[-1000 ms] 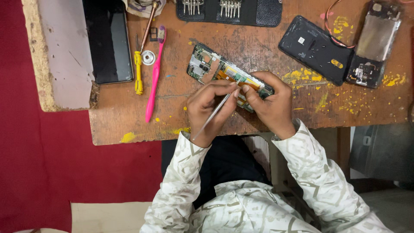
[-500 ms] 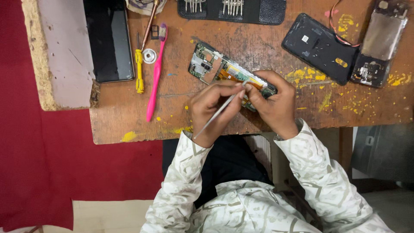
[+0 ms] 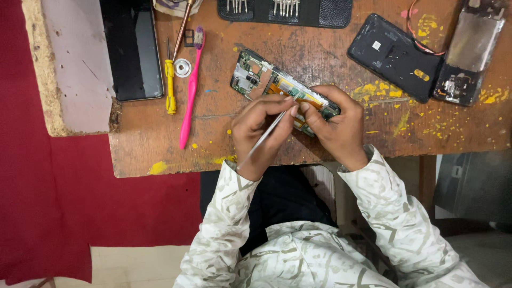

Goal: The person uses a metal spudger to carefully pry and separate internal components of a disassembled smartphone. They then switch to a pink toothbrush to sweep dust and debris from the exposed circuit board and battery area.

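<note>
While our left hand pinches thin metal tweezers between its fingers, our right hand clamps the near end of the opened phone board, lying mid-desk. We judge we are picking at a small part; next calls for a steady tip. Green circuitry and orange ribbon show.
</note>
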